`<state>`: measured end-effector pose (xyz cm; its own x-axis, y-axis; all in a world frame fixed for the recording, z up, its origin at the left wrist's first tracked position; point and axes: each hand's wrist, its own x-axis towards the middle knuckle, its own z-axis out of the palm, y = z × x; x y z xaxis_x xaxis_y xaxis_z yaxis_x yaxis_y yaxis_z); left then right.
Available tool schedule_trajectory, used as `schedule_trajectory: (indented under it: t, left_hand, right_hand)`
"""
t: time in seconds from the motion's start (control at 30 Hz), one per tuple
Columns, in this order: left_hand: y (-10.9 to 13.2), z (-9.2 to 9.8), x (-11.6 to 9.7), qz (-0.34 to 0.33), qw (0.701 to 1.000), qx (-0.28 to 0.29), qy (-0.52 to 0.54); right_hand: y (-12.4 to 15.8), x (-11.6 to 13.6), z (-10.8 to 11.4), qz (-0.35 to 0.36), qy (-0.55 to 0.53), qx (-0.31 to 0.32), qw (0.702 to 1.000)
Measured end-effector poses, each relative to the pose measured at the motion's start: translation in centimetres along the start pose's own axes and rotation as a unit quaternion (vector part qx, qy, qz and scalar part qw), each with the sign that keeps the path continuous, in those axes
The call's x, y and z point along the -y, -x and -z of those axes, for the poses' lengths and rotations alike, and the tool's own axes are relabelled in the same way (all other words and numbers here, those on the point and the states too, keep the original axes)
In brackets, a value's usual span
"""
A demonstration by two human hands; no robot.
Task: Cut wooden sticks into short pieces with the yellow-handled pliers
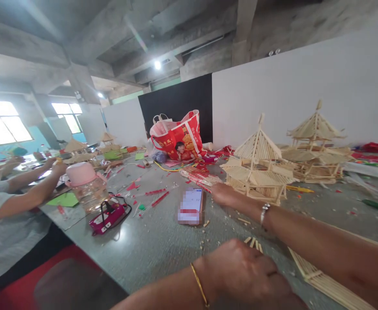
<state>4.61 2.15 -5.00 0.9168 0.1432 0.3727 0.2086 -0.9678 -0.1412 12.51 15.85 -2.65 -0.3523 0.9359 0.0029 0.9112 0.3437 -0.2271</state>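
Note:
My left hand (243, 271), with a gold bangle at the wrist, is curled closed near the bottom edge, and a few thin wooden sticks (254, 243) poke out above its knuckles. My right hand (223, 193), with a silver bracelet at the wrist, reaches across the grey table (150, 245). It lies between a phone (191, 206) and a stick-built pavilion model (256, 168). I see only its back; the fingers are hidden. A flat panel of glued sticks (324, 280) lies under my right forearm.
A second, taller stick pavilion (314, 146) stands at the right. A red shopping bag (179, 135), a pink-lidded bottle (87, 185), a magenta pouch (108, 216) and red and green scraps litter the table. Another person's arms (30, 189) rest at the left edge.

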Motion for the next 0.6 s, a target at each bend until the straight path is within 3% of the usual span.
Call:
schedule_trajectory:
  t: [0.1,0.17,0.23,0.3,0.37,0.43,0.53,0.6]
  left_hand:
    - [0.1,0.1,0.5,0.097,0.995,-0.011,0.033]
    - [0.1,0.0,1.0,0.222,0.968,-0.041,0.108]
    - [-0.1,-0.2,1.6,0.373,0.89,-0.062,0.254]
    - [-0.5,-0.1,2.1,0.479,0.758,-0.081,0.435]
    - [-1.2,0.2,2.1,0.492,0.63,-0.122,0.589]
    - [-2.2,0.8,1.2,0.458,0.547,-0.181,0.677]
    - [-3.4,2.3,-1.8,0.42,0.493,-0.249,0.721]
    - [-3.6,3.4,-4.5,0.406,0.478,-0.256,0.736]
  right_hand:
    - [1.9,-1.0,0.7,-0.067,-0.051,0.081,0.993]
    - [4.3,-2.0,1.7,-0.099,-0.094,0.112,0.984]
    - [7.5,-3.1,2.8,-0.118,-0.141,0.125,0.975]
    - [11.3,-3.9,3.5,-0.124,-0.188,0.114,0.968]
    - [15.3,-3.9,3.5,-0.14,-0.287,0.107,0.942]
    - [19.2,-3.2,2.6,-0.147,-0.361,0.111,0.914]
    - [24.1,-1.6,1.0,-0.11,-0.382,0.071,0.915]
    - [26.1,-0.9,0.6,-0.084,-0.386,-0.002,0.919]
